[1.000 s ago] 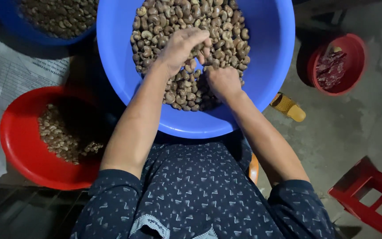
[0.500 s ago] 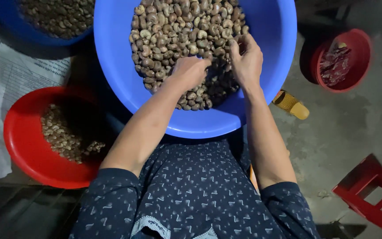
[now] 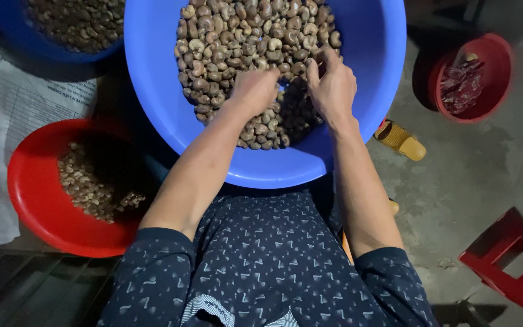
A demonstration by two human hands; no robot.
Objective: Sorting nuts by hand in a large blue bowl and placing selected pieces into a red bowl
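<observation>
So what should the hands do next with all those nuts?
Probably pinch one nut free. Both hands, left and right, rest curled on the nuts in the blue basin, fingers bent into the pile; whether either already holds one is unclear.

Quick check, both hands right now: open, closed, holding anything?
Left hand: curled knuckles-up in the cashew nuts of the big blue basin; grip cannot be told.
Right hand: fingers bent into the nuts; grip cannot be told.
</observation>
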